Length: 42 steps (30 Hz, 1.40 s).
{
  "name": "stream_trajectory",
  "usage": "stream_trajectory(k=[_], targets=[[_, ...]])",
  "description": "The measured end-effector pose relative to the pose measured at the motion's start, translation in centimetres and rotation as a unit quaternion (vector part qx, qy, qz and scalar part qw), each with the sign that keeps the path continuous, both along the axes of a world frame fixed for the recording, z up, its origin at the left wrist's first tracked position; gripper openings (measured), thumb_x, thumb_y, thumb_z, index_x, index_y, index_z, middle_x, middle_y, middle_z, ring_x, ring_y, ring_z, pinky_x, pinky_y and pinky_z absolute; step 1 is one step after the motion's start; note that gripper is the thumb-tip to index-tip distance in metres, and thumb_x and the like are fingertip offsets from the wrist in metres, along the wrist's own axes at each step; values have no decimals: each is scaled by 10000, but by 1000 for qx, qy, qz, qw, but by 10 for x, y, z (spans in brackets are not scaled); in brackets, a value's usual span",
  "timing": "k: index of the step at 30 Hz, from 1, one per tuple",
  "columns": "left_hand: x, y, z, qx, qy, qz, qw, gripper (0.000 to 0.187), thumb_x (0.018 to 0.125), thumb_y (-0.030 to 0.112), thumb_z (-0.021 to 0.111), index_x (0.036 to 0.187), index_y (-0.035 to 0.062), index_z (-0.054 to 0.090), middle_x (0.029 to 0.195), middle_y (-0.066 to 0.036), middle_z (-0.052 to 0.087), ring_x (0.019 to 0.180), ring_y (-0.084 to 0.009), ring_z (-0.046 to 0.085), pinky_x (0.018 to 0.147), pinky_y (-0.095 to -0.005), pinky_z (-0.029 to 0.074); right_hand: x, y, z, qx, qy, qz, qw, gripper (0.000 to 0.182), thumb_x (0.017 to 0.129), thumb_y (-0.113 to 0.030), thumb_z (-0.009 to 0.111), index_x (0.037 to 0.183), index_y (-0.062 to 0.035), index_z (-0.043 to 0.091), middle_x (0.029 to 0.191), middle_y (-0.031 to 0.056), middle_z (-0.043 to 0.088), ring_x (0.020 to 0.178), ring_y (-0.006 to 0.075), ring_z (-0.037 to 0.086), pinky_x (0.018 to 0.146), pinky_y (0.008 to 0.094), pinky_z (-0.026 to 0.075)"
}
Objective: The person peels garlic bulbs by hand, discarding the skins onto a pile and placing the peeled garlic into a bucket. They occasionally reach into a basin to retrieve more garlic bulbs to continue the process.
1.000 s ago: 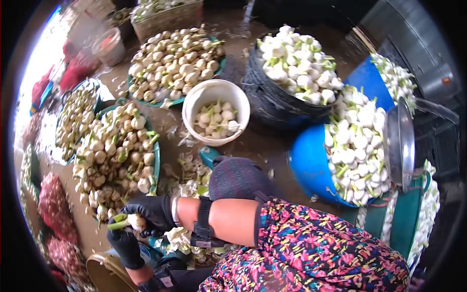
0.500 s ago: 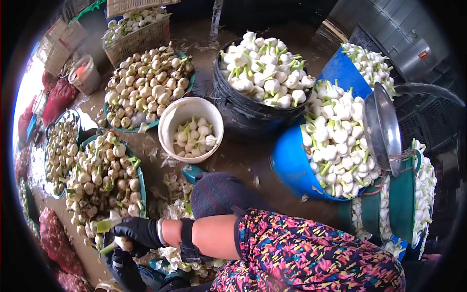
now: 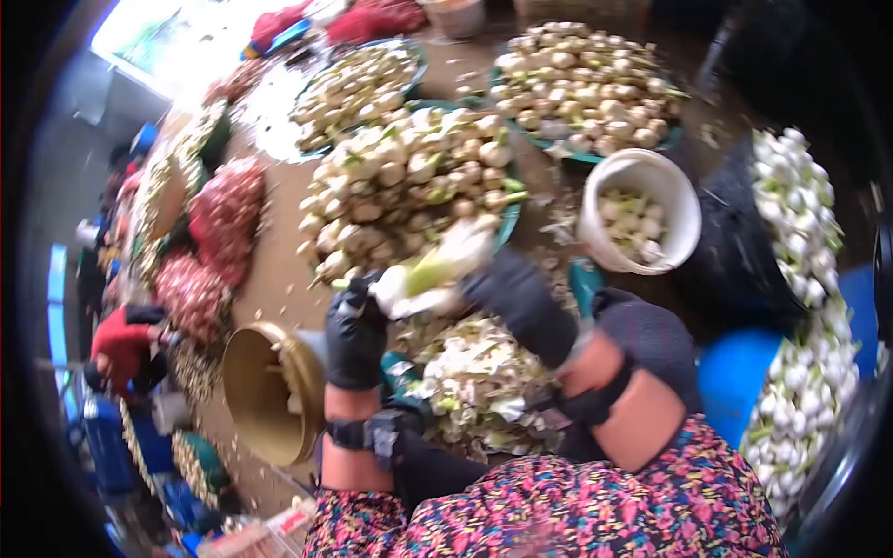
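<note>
Head view: peelings (image 3: 484, 377) lie heaped at 5 o'clock from the garlic bulb (image 3: 393, 290) near mid-frame. The left hand (image 3: 356, 337) is clamped on the bulb; at 3 o'clock, the right hand (image 3: 528, 312) is blurred, its grip impossible to tell. Beyond, a white bucket (image 3: 677, 197) stands at 2, unpeeled bulbs (image 3: 395, 172) at 12.

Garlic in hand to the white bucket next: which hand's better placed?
Right, I'd say. The right hand is nearer the white bucket; the left hand is farther off. Catch: the garlic appears to sit at the left fingers, so it may need passing over. Blur hides the right's grip.
</note>
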<state>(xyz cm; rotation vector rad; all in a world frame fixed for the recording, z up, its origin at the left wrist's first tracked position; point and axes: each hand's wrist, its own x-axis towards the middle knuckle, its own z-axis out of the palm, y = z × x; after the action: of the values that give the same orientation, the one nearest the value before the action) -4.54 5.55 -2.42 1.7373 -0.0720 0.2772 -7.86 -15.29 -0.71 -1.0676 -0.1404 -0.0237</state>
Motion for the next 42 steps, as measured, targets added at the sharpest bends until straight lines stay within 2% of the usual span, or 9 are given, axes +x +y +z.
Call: stream_trajectory(k=[1,3,7,12,16,23,32,37,42], targets=[[2,3,19,-333,210,-32,919,247,885,213,557,908,-30,595,769,-123,619,668,-230,609,619,-360,510,8,-20,22,-65,-34,-28,997,171,894,-103,507,1012,9,560,865,62,626,822,151,612,727,294,514],[5,15,6,-304,209,-71,927,244,879,213,565,925,-25,594,690,-106,596,593,-234,592,559,-367,502,10,-31,44,249,121,-28,960,163,876,-103,523,960,23,583,849,61,623,768,118,600,697,263,504],[1,7,18,-271,227,-59,934,234,871,199,575,960,-16,601,708,-88,601,621,-193,589,596,-346,507,13,-25,19,-329,60,142,931,218,771,-184,589,878,4,615,754,124,634,710,188,622,657,319,490],[9,86,72,103,24,62,992,211,829,107,559,987,-23,610,884,-89,625,790,-159,602,719,-300,508,-8,-4,7,-583,1,351,733,238,703,-106,517,887,-12,636,916,217,625,905,362,601,796,406,473],[16,198,84,559,47,112,820,277,738,43,611,1009,-12,624,968,-144,614,891,-238,606,773,-331,486,-8,0,9,-590,-41,328,736,245,730,-111,512,912,-34,656,934,193,637,905,341,612,799,405,480],[68,54,-23,378,201,-208,879,361,747,102,618,1102,42,602,1060,-173,604,973,-270,594,828,-331,467,-3,13,11,-587,-38,342,733,263,766,-207,489,879,-63,679,902,174,650,880,324,623,791,418,482],[129,-3,-148,718,242,-198,622,511,721,216,587,1223,151,518,1181,-153,550,1121,-313,493,954,-437,362,8,-2,4,-615,28,282,736,272,805,-267,500,921,-54,622,958,189,623,905,327,604,803,430,471],[138,25,-114,412,132,-208,877,288,763,22,487,1000,40,651,945,-108,662,813,-203,632,734,-302,493,11,0,3,-589,53,191,784,473,792,-265,560,1204,-46,479,972,233,587,907,391,569,775,473,443],[69,-5,21,74,270,-298,912,271,804,33,536,1062,19,619,967,-50,649,846,-138,613,699,-245,481,18,13,-12,-472,21,-15,881,964,666,-205,697,1432,-143,115,1145,266,519,944,400,562,837,414,460]])
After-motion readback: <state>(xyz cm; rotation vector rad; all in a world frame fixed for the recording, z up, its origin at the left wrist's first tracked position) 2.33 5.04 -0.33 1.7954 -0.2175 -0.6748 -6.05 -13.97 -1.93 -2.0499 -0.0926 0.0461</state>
